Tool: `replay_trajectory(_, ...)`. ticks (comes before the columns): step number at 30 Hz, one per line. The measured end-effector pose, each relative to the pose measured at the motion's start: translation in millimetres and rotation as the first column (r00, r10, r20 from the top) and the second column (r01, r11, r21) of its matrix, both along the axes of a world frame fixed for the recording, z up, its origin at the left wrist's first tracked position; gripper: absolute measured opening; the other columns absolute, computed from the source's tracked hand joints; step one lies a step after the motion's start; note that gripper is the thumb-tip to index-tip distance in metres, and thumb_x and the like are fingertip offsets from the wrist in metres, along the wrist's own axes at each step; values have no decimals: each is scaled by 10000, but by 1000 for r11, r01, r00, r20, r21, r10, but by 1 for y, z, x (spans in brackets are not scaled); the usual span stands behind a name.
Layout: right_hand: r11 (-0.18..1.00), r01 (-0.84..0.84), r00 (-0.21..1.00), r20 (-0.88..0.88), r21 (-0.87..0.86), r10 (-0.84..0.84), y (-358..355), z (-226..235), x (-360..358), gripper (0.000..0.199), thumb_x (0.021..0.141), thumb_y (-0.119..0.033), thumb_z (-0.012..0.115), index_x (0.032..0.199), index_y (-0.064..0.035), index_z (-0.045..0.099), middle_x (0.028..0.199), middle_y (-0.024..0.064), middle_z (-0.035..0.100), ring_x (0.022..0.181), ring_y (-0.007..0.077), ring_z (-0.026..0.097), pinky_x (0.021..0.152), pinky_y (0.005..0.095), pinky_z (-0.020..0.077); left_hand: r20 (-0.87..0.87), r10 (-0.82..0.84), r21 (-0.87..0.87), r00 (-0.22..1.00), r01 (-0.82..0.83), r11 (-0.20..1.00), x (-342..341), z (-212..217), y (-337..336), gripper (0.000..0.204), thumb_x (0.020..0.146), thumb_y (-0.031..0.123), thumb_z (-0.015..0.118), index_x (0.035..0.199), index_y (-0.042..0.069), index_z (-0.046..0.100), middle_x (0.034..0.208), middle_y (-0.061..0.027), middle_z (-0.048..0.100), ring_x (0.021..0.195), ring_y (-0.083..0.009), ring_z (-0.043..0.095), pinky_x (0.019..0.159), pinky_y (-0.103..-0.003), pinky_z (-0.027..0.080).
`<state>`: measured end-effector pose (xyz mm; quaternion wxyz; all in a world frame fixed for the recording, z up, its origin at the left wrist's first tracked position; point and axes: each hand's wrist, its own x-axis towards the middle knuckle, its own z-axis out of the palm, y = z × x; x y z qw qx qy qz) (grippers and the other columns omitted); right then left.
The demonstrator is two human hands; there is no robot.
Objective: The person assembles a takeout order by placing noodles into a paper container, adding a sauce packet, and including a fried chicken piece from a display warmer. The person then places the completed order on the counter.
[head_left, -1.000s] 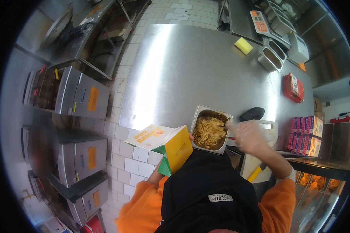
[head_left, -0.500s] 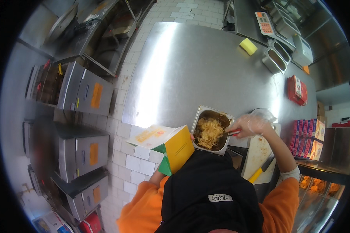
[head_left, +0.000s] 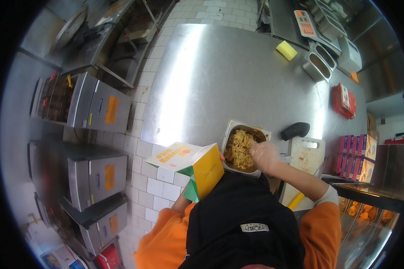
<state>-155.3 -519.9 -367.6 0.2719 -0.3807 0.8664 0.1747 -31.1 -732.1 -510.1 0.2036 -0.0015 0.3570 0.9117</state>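
Observation:
My left hand [head_left: 221,157] holds an open yellow carton [head_left: 201,170] with its white and orange lid [head_left: 177,155] folded back; the carton hides nearly all of that hand. Right beside it sits a rectangular metal tray of brownish noodles [head_left: 239,148] at the near edge of the steel table [head_left: 238,80]. My right hand [head_left: 265,157] is over the right part of the tray, touching the noodles. It is blurred, so I cannot tell what it grips.
A white cutting board [head_left: 307,157] lies right of the tray, with a black object [head_left: 295,131] behind it and a yellow handle [head_left: 296,201] at its near edge. A yellow sponge [head_left: 286,50], metal containers [head_left: 321,67] and a red box [head_left: 344,101] are farther back. Steel cabinets [head_left: 98,105] line the left.
My right hand has moved left from the tray's right edge to over the noodles. The carton has stayed in my left hand beside the tray.

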Motion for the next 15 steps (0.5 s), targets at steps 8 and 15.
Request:
replay_trajectory(8,867,343,811,580,-362,-79,85,-12,-40,374,831,-273,646,1168,-112,642,949,132,679,855,242,658,741,354,522,-38,-33,-86,999,30,996,-2,-11,-14,492,927,402,517,1121,-49,538,1048,-164,582,776,-210,615,655,-241,501)
replay_trajectory(15,749,548,728,652,-372,-209,111,49,-37,374,824,-197,690,1174,-76,637,945,132,699,770,158,659,710,294,526,211,523,-539,826,-348,767,-11,9,-59,431,852,180,615,1196,-36,469,1066,-166,580,883,-250,627,711,-303,533)
